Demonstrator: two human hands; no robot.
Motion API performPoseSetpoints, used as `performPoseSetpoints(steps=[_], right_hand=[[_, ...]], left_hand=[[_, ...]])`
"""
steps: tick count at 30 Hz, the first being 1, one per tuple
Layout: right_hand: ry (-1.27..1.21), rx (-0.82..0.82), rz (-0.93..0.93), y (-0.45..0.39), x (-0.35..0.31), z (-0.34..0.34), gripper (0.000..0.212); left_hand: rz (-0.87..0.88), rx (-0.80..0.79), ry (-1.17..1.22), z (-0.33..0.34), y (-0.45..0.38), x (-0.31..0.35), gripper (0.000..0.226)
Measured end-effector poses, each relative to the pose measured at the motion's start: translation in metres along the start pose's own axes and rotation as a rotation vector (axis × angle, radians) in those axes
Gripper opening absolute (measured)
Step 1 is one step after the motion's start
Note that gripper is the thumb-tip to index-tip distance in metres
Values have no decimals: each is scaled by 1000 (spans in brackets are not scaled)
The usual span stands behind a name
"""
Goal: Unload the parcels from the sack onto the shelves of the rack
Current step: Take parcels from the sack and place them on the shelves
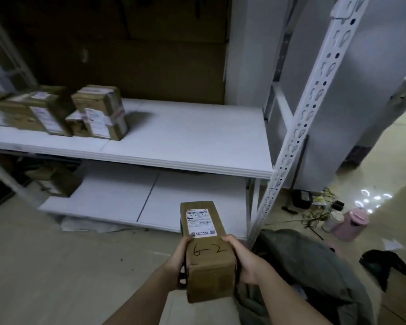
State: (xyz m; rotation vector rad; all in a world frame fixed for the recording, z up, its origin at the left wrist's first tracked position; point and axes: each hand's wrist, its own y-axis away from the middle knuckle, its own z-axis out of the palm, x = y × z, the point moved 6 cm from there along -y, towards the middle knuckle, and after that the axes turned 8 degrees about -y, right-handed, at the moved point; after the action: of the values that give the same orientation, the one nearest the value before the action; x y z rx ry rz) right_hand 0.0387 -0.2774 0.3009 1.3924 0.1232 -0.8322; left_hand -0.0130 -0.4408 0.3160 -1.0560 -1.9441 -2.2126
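A long brown cardboard parcel [205, 245] with a white label and "6-2" written on top is held in front of me, above the floor before the rack. My left hand [177, 263] grips its left side and my right hand [245, 261] grips its right side. The grey sack [309, 266] lies crumpled on the floor at my right. The white rack's middle shelf [185, 137] carries several parcels [101, 111] at its left end. Its lower shelf [127, 200] has a parcel [56, 181] at the left.
The rack's white perforated upright [298, 137] stands just right of the parcel. Behind it are a pink bin [349, 225], a black device with cables [302, 198] and a black cloth [384, 261] on the beige floor. A dark cardboard wall backs the shelves.
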Motion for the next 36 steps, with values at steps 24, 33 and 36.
performPoseSetpoints(steps=[24,33,36], right_hand=[[423,-50,-520,-7,-158,313,53],[382,27,-784,-39,-234,337,66],[417,67,-870,-65,-258,336,70]], left_hand=[[660,63,-122,-304,59,164,61],[792,18,-222,-328,43,256,75],[825,27,-250,-330,27,283,76]])
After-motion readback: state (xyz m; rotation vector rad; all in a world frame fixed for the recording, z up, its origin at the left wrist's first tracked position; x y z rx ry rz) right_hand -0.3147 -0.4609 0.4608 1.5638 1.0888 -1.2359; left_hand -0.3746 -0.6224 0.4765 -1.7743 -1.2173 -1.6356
